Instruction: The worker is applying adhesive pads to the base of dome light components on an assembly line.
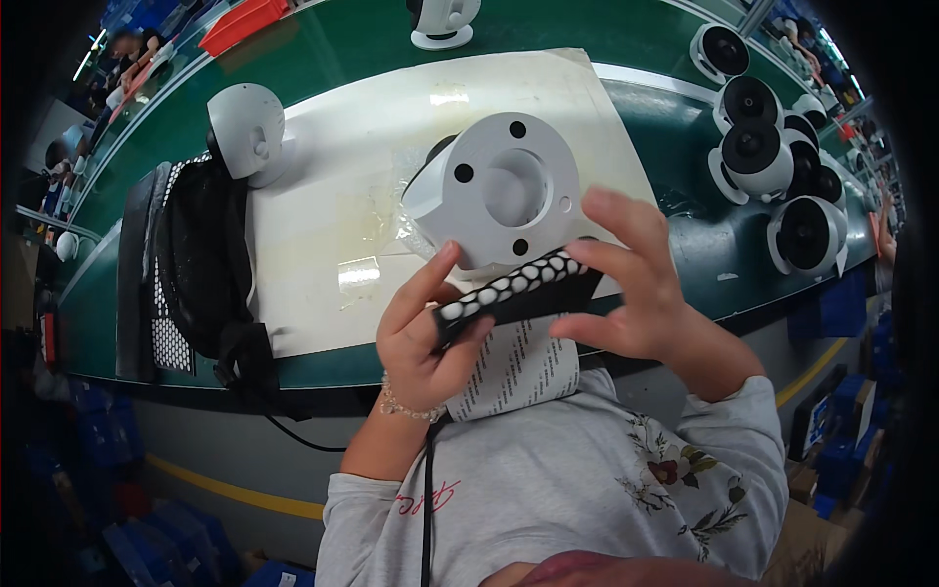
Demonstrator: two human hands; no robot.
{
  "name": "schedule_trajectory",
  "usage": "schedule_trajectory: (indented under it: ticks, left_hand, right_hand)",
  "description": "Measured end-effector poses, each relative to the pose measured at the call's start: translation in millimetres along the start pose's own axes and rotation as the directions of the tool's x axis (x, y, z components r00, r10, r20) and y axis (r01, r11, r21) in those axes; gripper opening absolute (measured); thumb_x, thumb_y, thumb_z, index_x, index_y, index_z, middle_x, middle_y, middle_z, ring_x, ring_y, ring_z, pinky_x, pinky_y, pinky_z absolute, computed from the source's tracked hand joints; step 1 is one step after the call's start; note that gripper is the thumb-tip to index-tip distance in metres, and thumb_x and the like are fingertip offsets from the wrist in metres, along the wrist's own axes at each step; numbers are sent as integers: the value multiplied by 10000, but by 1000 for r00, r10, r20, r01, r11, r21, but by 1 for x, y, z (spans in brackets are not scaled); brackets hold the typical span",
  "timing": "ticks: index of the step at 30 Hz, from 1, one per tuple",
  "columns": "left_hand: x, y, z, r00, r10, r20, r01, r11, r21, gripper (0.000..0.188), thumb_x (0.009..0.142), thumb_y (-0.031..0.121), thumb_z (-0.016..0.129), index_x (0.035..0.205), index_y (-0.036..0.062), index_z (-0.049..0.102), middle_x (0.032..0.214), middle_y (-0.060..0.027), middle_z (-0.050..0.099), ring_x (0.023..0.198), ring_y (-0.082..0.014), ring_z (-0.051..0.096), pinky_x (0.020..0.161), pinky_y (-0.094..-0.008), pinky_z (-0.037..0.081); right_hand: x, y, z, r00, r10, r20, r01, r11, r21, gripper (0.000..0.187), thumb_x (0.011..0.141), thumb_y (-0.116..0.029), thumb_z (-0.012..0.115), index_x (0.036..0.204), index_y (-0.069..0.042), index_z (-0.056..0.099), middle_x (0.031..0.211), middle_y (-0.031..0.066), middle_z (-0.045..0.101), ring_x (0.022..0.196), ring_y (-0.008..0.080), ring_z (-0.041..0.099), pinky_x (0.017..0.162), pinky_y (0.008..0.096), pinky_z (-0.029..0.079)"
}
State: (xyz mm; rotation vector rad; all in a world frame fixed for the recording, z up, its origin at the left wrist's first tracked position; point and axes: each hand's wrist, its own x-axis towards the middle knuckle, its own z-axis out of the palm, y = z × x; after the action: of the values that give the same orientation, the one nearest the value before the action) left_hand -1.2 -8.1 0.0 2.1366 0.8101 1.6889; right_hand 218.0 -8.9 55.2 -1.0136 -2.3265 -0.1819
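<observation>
My left hand is closed on the near end of a black sheet with rows of white round spots, thumb on one side and fingers on the other. White paper with rows of small print hangs below it. At the sheet's other end is my right hand, fingers spread and thumb apart; one fingertip seems to touch the edge. Just beyond lies a white camera-like device, its round base turned up. The base has a central hollow, three black round pads and one bare round recess at right.
The device lies on a cream sheet over the green table. At left are a white device and a black pouch beside black-and-white spotted sheets. Several white devices with black fronts crowd the right; a red tray stands far left.
</observation>
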Motion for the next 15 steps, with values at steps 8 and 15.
schedule_trajectory:
  ticks: [8, 15]
  left_hand:
    - [-5, 24, -4, 851, -525, -23, 448, 747, -491, 398, 788, 127, 641, 1116, -37, 486, 1009, -113, 552, 862, -120, 528, 779, -231, 413]
    - [-14, 20, -10, 826, -563, 22, 461, 653, -601, 232, 722, -70, 644, 899, -17, 504, 803, -96, 582, 650, -119, 537, 580, -236, 449]
  right_hand:
    - [-24, -3, 29, 957, 277, -80, -76, 509, 857, 601, 704, -54, 705, 1193, -46, 355, 1047, 120, 494, 953, 199, 504, 824, 308, 398]
    - [-26, -11, 25, 925, 378, 43, -247, 510, 824, 441, 811, -21, 600, 1178, -16, 355, 950, 73, 516, 824, 93, 490, 734, 212, 393]
